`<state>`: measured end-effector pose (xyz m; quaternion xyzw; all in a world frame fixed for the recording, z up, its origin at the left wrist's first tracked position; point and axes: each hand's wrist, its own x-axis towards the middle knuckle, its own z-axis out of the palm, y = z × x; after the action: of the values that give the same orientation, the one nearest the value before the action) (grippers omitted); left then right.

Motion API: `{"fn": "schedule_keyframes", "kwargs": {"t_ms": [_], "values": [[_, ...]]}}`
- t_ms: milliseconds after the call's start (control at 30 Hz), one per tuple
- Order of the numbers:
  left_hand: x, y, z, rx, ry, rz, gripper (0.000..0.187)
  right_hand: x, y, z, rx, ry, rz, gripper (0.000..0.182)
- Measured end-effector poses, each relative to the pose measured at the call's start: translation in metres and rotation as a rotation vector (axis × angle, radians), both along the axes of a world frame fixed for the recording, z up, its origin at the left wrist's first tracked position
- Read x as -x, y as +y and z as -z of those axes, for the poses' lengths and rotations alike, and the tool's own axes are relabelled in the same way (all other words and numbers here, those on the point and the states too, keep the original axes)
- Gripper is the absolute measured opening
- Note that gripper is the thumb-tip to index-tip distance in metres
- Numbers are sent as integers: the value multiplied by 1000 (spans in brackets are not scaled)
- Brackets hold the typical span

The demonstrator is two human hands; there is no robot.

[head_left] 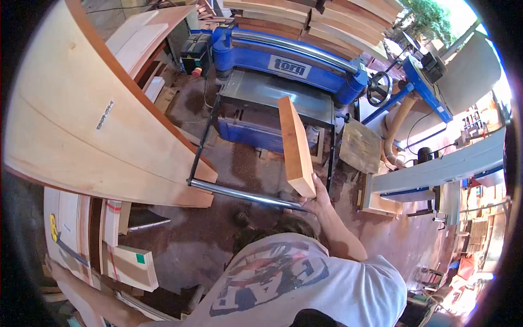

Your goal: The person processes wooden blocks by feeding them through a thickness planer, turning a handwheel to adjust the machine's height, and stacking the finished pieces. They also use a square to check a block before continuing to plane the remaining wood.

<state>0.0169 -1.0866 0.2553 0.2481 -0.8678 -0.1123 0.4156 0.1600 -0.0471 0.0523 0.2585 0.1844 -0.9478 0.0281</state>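
Note:
My right hand (317, 197) grips the near end of a thick wooden board (295, 144). The board points away from me and rises at a tilt, its far end over the metal bed (278, 92) of a blue thickness planer (289, 65) marked "torq". Just under this hand runs a shiny roller bar (245, 194) on a black frame. My left hand (52, 268) is low at the far left, beside stacked pale boards (68, 223) and a yellow-handled tool with a dark strip (54, 228). Its fingers are mostly hidden in shadow at the view's edge.
A large pale panel (98, 114) slants along the left. Stacked timber (305, 22) rises behind the planer. To the right stand a handwheel (379, 88), a square wooden board (360, 146), a hose (397, 125) and a long grey beam (441, 169). Sawdust lies on the floor (239, 163).

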Motion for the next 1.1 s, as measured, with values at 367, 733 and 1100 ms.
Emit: {"fn": "schedule_keyframes", "kwargs": {"t_ms": [367,733,1100], "values": [[-119,739,104,-1503,-160,780,59,29,15,-52,-598,-159,99,46],[-146,1071,146,-2058,-141,772,55,-21,199,-43,-670,182,-131,60],[-218,1147,58,-1258,-82,860,60,4,309,-79,-739,630,-508,51]]}}
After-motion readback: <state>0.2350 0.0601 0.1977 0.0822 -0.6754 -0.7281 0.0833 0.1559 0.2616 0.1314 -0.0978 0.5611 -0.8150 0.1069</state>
